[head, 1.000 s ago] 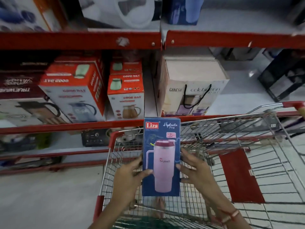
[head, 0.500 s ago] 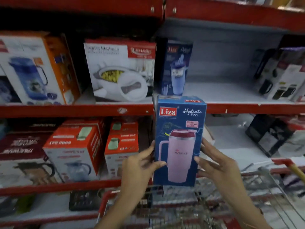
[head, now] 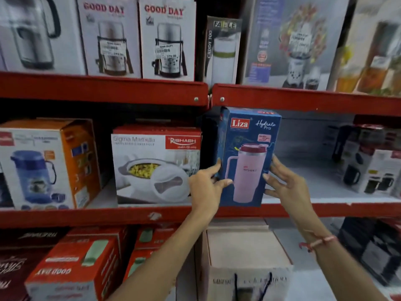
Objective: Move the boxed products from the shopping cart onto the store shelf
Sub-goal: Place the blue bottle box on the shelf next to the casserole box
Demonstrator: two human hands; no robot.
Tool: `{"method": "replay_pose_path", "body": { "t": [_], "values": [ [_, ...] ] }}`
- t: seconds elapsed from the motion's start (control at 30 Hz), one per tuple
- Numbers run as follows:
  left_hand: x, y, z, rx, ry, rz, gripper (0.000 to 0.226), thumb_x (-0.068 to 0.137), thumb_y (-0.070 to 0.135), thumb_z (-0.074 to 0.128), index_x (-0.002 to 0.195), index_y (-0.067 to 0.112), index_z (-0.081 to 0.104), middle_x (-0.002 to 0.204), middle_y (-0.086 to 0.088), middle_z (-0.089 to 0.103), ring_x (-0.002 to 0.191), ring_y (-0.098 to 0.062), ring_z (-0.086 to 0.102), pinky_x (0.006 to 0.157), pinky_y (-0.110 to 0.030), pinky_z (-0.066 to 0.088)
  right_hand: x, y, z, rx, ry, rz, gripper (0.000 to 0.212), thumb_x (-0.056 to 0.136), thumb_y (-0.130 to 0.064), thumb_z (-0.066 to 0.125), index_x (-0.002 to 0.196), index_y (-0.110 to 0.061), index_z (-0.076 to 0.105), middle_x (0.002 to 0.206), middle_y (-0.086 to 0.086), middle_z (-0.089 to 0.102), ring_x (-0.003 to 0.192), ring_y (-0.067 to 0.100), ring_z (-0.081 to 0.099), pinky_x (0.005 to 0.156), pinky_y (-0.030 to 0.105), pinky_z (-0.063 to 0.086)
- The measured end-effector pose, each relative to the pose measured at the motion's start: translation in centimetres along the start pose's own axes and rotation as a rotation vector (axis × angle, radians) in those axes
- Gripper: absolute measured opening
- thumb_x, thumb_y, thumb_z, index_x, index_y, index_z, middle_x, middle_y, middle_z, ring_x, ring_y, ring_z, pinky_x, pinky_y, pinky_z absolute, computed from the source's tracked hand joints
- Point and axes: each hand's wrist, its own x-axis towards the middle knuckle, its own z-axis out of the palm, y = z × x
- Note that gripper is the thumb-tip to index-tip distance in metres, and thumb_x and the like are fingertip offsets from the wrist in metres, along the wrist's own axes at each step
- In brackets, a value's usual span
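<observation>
Standing between both hands (head: 247,185), blue box (head: 249,157)

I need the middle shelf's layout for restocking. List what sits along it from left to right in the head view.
Orange jug box → Rishabh casserole box → left hand → blue Liza tumbler box → right hand → bare shelf stretch → box picturing black mugs.

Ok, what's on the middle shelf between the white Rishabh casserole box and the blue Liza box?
In the head view, only a narrow dark gap with the left hand reaching across it; Rishabh casserole box, Liza box.
</observation>
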Motion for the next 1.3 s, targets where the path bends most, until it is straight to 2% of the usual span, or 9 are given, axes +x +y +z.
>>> {"method": "replay_pose_path", "body": {
  "t": [0.3,0.43,0.53,0.63,0.73,0.83,0.9,1.03,1.3],
  "values": [
    [2.5,-5.5,2.8,0.110,0.016,-0.032,0.064,0.074,0.011,0.077,0.132,0.011,0.052,0.117,-0.013,0.069,0.101,-0.023,0.069,0.089,-0.042,0.058,3.3,6.8,0.8,-0.039,0.010,0.051,0.056,0.092,-0.009,0.059,0.111,-0.061,0.054,0.139,-0.009,0.053,0.124,0.024,0.054,0.065,0.015,0.059],
    [1.9,-6.8,2.6,0.112,-0.038,-0.043,0.065,0.078,0.009,0.073,0.137,0.013,0.045,0.125,-0.012,0.065,0.109,-0.024,0.065,0.094,-0.043,0.055,2.3,8.0,1.0,-0.142,0.002,0.055,0.055,0.091,-0.014,0.058,0.117,-0.061,0.051,0.127,-0.029,0.053,0.128,0.023,0.050,0.080,0.033,0.060],
    [1.3,-6.3,1.1,0.148,-0.037,-0.002,0.060,0.084,0.013,0.068,0.139,0.015,0.043,0.133,-0.009,0.059,0.118,-0.021,0.059,0.099,-0.039,0.052,1.7,7.3,2.3,-0.393,0.200,-0.003,0.053,0.093,-0.021,0.058,0.141,-0.034,0.041,0.145,-0.002,0.048,0.132,0.025,0.047,0.099,0.047,0.052],
    [0.3,-5.6,-2.6,0.224,0.129,0.290,0.040,0.090,0.019,0.061,0.130,0.015,0.053,0.127,-0.004,0.063,0.115,-0.008,0.058,0.096,-0.031,0.054,0.5,5.0,5.4,-0.459,0.407,-0.164,0.042,0.095,-0.023,0.053,0.137,-0.020,0.046,0.137,0.008,0.048,0.118,0.026,0.055,0.090,0.040,0.056],
    [-0.2,-5.7,-7.0,0.346,0.338,0.449,0.041,0.093,0.021,0.053,0.133,0.014,0.048,0.144,-0.005,0.045,0.135,-0.010,0.039,0.112,-0.026,0.038,-1.2,3.2,9.2,-0.405,0.161,-0.195,0.034,0.095,-0.023,0.052,0.130,-0.023,0.051,0.126,-0.001,0.055,0.110,0.014,0.058,0.088,0.026,0.054],
    [-0.4,-6.4,-11.1,0.380,0.519,0.206,0.061,0.094,0.028,0.049,0.146,0.012,0.022,0.159,-0.012,0.010,0.148,-0.024,0.007,0.120,-0.047,0.020,-2.5,2.8,12.9,-0.303,-0.135,-0.041,0.053,0.094,-0.024,0.057,0.143,-0.025,0.038,0.146,-0.003,0.046,0.130,0.009,0.045,0.109,0.029,0.041],
    [-0.7,-6.7,-13.2,0.297,0.453,-0.005,0.074,0.094,0.042,0.040,0.150,0.013,0.000,0.160,-0.012,0.000,0.148,-0.026,-0.003,0.121,-0.053,0.006,-3.2,2.8,14.8,-0.289,-0.216,0.021,0.066,0.092,-0.026,0.060,0.149,-0.023,0.028,0.153,-0.003,0.038,0.139,0.012,0.037,0.117,0.038,0.034],
    [-1.2,-7.1,-15.1,0.186,0.264,-0.110,0.082,0.090,0.058,0.028,0.147,0.022,-0.018,0.161,-0.001,-0.004,0.148,-0.022,0.002,0.122,-0.049,0.010,-3.6,2.9,16.1,-0.313,-0.190,0.067,0.070,0.091,-0.029,0.062,0.150,-0.025,0.025,0.155,-0.002,0.035,0.141,0.013,0.035,0.117,0.041,0.033],
    [-1.1,-7.1,-16.4,0.187,0.196,-0.107,0.082,0.088,0.062,0.025,0.147,0.026,-0.017,0.160,-0.004,0.014,0.144,-0.025,0.024,0.115,-0.040,0.023,-3.7,2.4,15.5,-0.349,-0.215,0.112,0.077,0.090,-0.027,0.063,0.152,-0.024,0.018,0.156,0.002,0.034,0.143,0.018,0.033,0.118,0.040,0.032]
  ]
}}
